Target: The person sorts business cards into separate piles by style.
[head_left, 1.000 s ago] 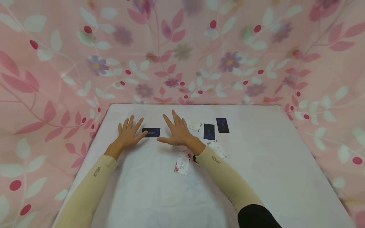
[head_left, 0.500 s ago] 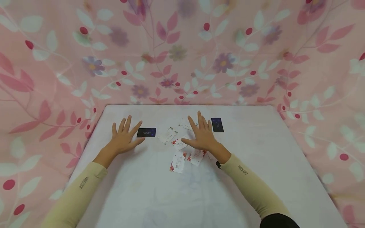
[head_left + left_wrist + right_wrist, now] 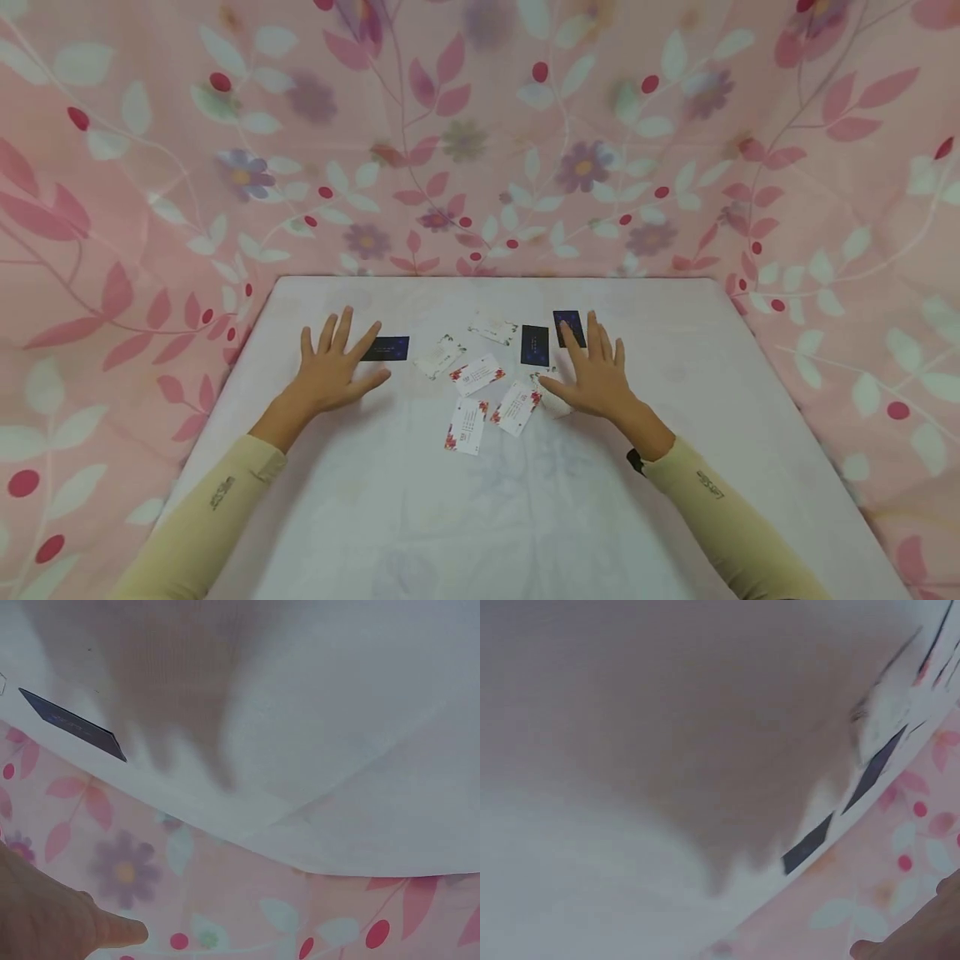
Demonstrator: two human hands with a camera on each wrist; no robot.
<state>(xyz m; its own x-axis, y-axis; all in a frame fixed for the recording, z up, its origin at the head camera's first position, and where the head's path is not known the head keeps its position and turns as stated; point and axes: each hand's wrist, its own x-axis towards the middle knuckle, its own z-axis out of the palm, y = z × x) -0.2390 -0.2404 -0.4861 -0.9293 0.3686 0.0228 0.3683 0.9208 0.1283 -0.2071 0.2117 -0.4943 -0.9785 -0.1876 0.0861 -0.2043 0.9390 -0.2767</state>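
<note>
The left hand [image 3: 330, 371] lies flat with spread fingers, touching a dark card [image 3: 386, 348]. The right hand [image 3: 596, 375], also open, covers another dark card [image 3: 567, 323] on the table [image 3: 420, 508].

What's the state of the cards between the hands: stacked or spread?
Spread. The white cards lie singly at different angles on the table, barely overlapping, with dark cards apart among them. Both hands lie flat beside them.
</note>
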